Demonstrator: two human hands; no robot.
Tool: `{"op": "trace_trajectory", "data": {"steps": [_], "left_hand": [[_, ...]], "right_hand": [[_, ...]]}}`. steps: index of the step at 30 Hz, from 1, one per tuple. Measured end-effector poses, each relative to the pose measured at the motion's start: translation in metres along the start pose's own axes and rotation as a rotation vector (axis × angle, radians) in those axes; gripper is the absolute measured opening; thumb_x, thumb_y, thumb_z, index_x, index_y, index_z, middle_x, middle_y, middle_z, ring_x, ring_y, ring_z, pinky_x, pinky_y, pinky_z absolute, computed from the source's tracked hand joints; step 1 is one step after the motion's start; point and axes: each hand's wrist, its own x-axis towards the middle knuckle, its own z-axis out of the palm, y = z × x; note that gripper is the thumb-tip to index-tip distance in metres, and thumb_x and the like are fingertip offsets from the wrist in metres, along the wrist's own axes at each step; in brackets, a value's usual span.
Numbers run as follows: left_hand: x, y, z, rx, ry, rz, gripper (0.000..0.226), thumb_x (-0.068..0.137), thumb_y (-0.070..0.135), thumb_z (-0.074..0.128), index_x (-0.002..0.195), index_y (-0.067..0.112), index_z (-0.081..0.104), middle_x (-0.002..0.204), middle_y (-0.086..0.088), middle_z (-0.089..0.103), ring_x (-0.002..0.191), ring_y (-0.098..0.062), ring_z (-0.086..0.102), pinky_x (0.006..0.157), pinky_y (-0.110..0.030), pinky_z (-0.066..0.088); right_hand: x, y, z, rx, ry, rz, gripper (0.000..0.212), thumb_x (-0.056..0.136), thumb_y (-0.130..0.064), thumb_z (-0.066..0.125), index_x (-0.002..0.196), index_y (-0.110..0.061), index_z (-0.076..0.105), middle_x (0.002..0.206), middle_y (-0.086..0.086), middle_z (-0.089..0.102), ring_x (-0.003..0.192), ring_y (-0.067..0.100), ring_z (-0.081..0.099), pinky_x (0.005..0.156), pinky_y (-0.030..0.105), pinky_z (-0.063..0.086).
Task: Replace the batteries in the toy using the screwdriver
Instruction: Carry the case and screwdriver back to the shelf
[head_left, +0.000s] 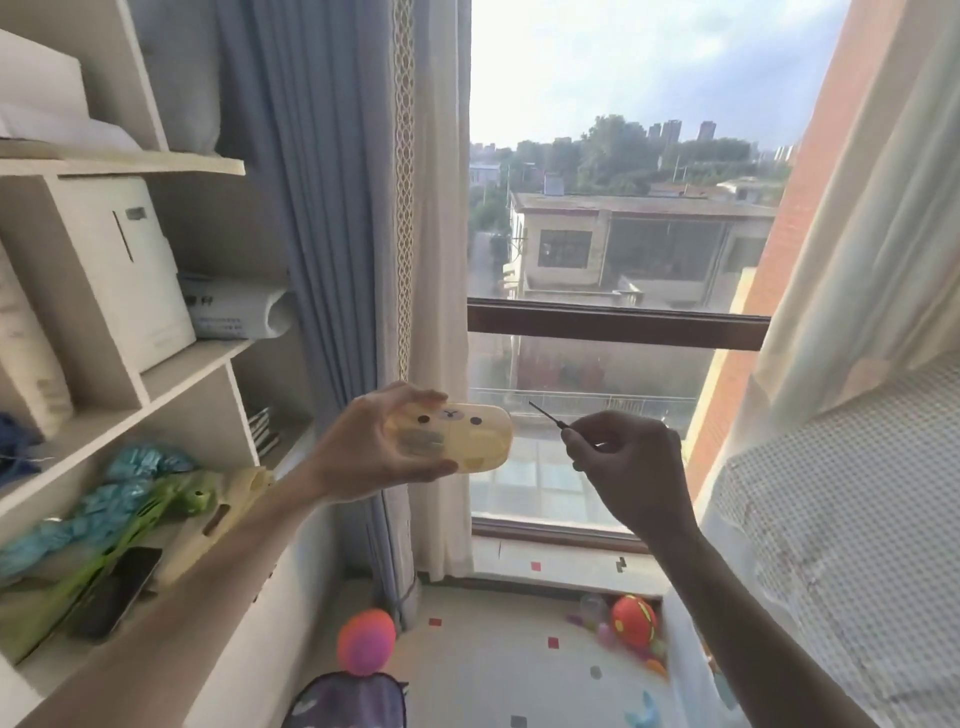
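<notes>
Head view: left hand (363, 447) grips the yellow toy (457, 439) by its left end; right hand (631, 467) pinches the screwdriver (550, 415), tip just beside the toy's right edge, before the window (613, 322).

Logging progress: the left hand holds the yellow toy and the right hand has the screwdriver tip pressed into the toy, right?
Not quite. The head view shows the left hand holding the yellow toy and the right hand pinching the screwdriver, but its tip is in the air beside the toy, not pressed into it.
</notes>
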Motion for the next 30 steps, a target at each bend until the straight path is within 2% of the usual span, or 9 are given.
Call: {"op": "trace_trajectory", "data": {"steps": [5,10,16,20,23,27,30], "left_hand": [[0.104,-0.069,-0.009,-0.005,0.031,-0.025,0.081,0.066,0.046,0.098,0.137,0.021,0.065,0.126,0.012,0.071,0.111,-0.003,0.072,0.095,-0.022,0.059],[0.187,-0.132,-0.03,0.013,0.056,-0.078,0.081,0.068,0.041,0.099,0.138,0.021,0.064,0.129,0.012,0.07,0.113,-0.001,0.071,0.095,-0.022,0.06],[0.244,-0.204,-0.063,0.093,0.17,-0.191,0.079,0.067,0.046,0.098,0.136,0.026,0.065,0.127,0.015,0.069,0.115,-0.003,0.069,0.095,-0.02,0.057],[0.253,-0.244,-0.093,0.195,0.306,-0.322,0.083,0.066,0.05,0.097,0.139,0.028,0.063,0.129,0.018,0.066,0.119,-0.005,0.066,0.096,-0.022,0.056],[0.242,-0.261,-0.118,0.282,0.449,-0.474,0.082,0.066,0.049,0.098,0.137,0.033,0.063,0.128,0.023,0.067,0.119,0.001,0.064,0.095,-0.018,0.057],[0.21,-0.271,-0.15,0.379,0.62,-0.671,0.076,0.066,0.049,0.096,0.133,0.038,0.063,0.126,0.023,0.07,0.117,0.007,0.064,0.095,-0.013,0.054],[0.178,-0.275,-0.173,0.454,0.706,-0.814,0.078,0.064,0.057,0.093,0.133,0.041,0.06,0.131,0.025,0.065,0.12,0.008,0.061,0.102,-0.022,0.051]], "right_hand": [[0.108,0.034,0.052,0.0,-0.015,-0.011,0.008,0.085,-0.023,0.08,0.077,-0.025,0.081,0.065,-0.018,0.076,0.066,0.001,0.075,0.075,0.033,0.062],[0.212,0.056,0.113,0.038,-0.062,-0.041,0.011,0.084,-0.019,0.082,0.075,-0.026,0.08,0.068,-0.026,0.075,0.064,0.001,0.074,0.072,0.033,0.062],[0.33,0.065,0.214,0.148,-0.201,-0.167,0.014,0.083,-0.016,0.083,0.076,-0.028,0.08,0.067,-0.019,0.075,0.063,0.009,0.073,0.069,0.036,0.061],[0.4,0.057,0.299,0.266,-0.36,-0.298,0.008,0.084,-0.019,0.084,0.082,-0.026,0.082,0.067,-0.016,0.076,0.066,0.005,0.075,0.069,0.023,0.06],[0.435,0.038,0.362,0.35,-0.547,-0.37,0.006,0.086,-0.019,0.083,0.086,-0.025,0.082,0.072,-0.016,0.077,0.07,0.002,0.074,0.065,0.015,0.056],[0.455,-0.005,0.439,0.442,-0.72,-0.503,0.004,0.089,-0.019,0.08,0.086,-0.022,0.081,0.067,-0.017,0.074,0.065,-0.003,0.072,0.061,0.014,0.057],[0.443,-0.043,0.49,0.524,-0.787,-0.57,0.007,0.09,-0.019,0.079,0.085,-0.023,0.081,0.067,-0.016,0.075,0.064,0.001,0.074,0.064,0.023,0.062]]}}
